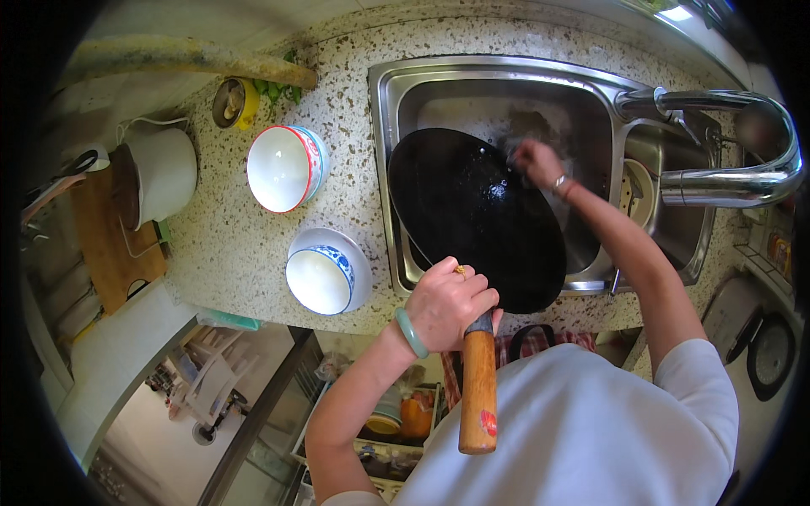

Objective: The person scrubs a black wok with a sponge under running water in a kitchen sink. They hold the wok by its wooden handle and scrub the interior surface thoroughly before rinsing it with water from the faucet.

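Black wok point(477, 215) sits tilted over the steel sink point(591, 93), its wooden handle point(478, 388) reaching back toward the person. Left hand point(447, 304) is clenched round the handle where it meets the pan. Right hand point(538, 160) presses at the wok's far rim, fingers curled, whatever it grips too blurred to tell. Two bowls point(283, 169) stand on the speckled counter point(228, 244) to the left; a tap point(726, 181) arches at right.

two white bowls point(287, 169) beside a white pot point(164, 173).
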Motion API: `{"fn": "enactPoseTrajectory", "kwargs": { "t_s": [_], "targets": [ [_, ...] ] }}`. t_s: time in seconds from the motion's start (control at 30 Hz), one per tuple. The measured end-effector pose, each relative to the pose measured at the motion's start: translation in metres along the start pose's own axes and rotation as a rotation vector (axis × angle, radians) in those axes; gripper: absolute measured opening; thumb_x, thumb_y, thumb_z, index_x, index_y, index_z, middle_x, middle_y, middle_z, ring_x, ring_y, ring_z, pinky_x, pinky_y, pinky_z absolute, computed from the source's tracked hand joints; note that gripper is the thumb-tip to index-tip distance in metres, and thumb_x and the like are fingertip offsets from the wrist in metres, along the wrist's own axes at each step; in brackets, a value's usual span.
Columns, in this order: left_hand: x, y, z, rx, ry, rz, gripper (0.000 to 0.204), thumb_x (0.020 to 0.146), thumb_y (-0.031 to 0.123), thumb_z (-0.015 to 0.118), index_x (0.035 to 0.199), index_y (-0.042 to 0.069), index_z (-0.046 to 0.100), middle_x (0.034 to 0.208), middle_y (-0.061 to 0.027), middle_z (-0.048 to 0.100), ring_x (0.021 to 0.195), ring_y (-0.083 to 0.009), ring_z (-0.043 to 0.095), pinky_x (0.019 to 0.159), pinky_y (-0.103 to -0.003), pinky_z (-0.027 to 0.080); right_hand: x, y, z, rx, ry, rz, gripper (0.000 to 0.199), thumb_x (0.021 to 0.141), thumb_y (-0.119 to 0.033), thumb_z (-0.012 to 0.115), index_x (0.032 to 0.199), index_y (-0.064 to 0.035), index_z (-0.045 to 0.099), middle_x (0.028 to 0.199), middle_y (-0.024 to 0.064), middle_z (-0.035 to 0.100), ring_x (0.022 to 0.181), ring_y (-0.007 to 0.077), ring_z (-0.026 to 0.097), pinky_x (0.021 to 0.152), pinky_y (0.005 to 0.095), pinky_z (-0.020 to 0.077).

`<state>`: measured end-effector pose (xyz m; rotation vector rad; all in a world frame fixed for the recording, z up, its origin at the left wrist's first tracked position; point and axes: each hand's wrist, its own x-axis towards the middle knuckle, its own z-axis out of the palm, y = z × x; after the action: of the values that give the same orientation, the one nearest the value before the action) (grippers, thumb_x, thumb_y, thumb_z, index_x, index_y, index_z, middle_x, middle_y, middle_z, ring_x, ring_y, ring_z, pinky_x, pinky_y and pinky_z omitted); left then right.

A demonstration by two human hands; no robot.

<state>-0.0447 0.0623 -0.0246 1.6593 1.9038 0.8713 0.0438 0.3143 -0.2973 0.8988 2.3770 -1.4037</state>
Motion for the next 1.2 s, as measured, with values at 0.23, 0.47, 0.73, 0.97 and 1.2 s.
{"fn": "enactPoseTrajectory", "kwargs": {
  "t_s": [0.23, 0.47, 0.73, 0.97, 1.2],
  "targets": [
    [-0.001, 0.001, -0.001, -0.003, -0.009, 0.0, 0.012, 0.066, 0.016, 0.072, 0.064, 0.013, 0.06, 0.06, 0.0, 0.05, 0.056, -0.0163, 0.05, 0.056, -0.03, 0.035, -0.096, -0.016, 0.029, -0.535, -0.074, -0.537, 0.016, 0.073, -0.003, 0.056, 0.089, -0.0045, 0.058, 0.097, 0.0124, 0.057, 0.094, 0.032, 0.054, 0.08, 0.0408, 0.0466],
    [0.001, 0.001, 0.0, -0.009, -0.002, 0.015, 0.013, 0.065, 0.017, 0.072, 0.064, 0.013, 0.06, 0.06, -0.0003, 0.05, 0.055, -0.0168, 0.05, 0.056, -0.03, 0.035, -0.072, -0.019, 0.038, -0.288, -0.139, -0.328, 0.011, 0.071, 0.0, 0.063, 0.081, -0.0044, 0.061, 0.09, 0.0123, 0.06, 0.087, 0.0325, 0.057, 0.078, 0.0409, 0.0492],
    [0.004, 0.002, 0.001, 0.017, -0.007, 0.026, 0.013, 0.066, 0.017, 0.072, 0.064, 0.013, 0.06, 0.06, -0.0001, 0.05, 0.055, -0.0167, 0.05, 0.055, -0.03, 0.035, -0.041, -0.015, 0.035, -0.338, 0.217, -0.447, 0.01, 0.067, 0.005, 0.057, 0.074, -0.0027, 0.057, 0.083, 0.0159, 0.056, 0.082, 0.0353, 0.053, 0.076, 0.0417, 0.047],
    [0.0, 0.003, 0.001, 0.012, -0.02, 0.006, 0.013, 0.066, 0.017, 0.072, 0.064, 0.013, 0.06, 0.06, -0.0001, 0.051, 0.056, -0.0166, 0.05, 0.055, -0.03, 0.035, -0.112, -0.06, 0.055, 0.052, -0.2, -0.294, 0.007, 0.073, -0.003, 0.068, 0.077, -0.0037, 0.063, 0.083, 0.0132, 0.06, 0.086, 0.032, 0.06, 0.076, 0.039, 0.0494],
    [0.005, 0.005, 0.002, 0.017, -0.033, 0.026, 0.013, 0.066, 0.018, 0.072, 0.064, 0.013, 0.059, 0.059, -0.0003, 0.049, 0.055, -0.0166, 0.049, 0.056, -0.029, 0.035, -0.017, -0.033, 0.061, -0.264, 0.247, -0.391, 0.003, 0.077, 0.0, 0.056, 0.08, -0.0018, 0.056, 0.092, 0.0166, 0.055, 0.089, 0.0362, 0.054, 0.077, 0.0439, 0.0481]
  ]
}}
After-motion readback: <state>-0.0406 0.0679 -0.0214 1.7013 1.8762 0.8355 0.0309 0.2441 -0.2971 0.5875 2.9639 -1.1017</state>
